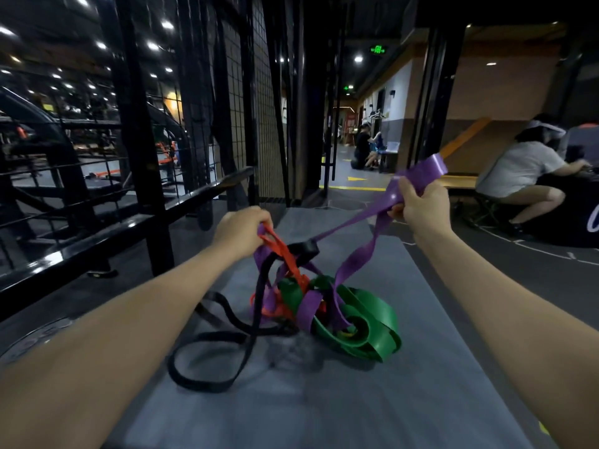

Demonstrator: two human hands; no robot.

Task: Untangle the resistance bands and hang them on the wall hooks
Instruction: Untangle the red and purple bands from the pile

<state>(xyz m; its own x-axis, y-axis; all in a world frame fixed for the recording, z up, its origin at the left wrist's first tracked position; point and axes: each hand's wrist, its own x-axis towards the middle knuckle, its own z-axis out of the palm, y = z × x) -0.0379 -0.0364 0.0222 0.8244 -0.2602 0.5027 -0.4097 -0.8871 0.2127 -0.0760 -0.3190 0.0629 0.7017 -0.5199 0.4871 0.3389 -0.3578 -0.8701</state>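
Open grey mat [405, 400] from five to seven o'clock, free for reaching. Blocked at centre by tangled bands [324, 312], purple band [363, 218] stretched taut toward two o'clock. Black railing [129, 222] and wire mesh panel [259, 124] closing nine through eleven. Seated person [518, 170] at three.

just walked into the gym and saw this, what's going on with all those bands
A person is pulling apart a knot of resistance bands on a grey mat. The right hand grips a purple band and holds it up and away from the pile, while the left hand grips an orange band where it meets the tangle. A green band and a black band lie on the mat, snarled with the others. No band is free yet.
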